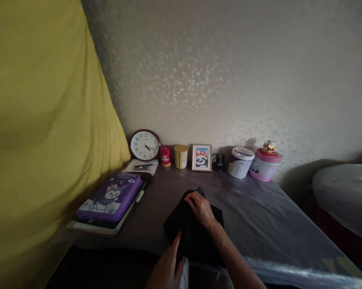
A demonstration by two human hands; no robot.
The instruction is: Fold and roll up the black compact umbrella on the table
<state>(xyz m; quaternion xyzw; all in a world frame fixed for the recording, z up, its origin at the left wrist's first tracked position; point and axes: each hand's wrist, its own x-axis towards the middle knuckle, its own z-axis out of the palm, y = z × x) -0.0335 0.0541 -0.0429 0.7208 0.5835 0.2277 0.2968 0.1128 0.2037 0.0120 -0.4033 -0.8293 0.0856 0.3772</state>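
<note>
In the head view, a black cloth (pixel 195 237) lies on the counter (pixel 253 216), near its front edge. The right hand (pixel 201 209) has its grip pinched on the upper part; the left hand (pixel 168 263) is at the lower left, its grip too dim to tell.

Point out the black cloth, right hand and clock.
Black cloth (pixel 195 232): head view, middle of its surface.
Right hand (pixel 202 209): head view, on its back.
Clock (pixel 145 146): head view, dial centre.
</note>
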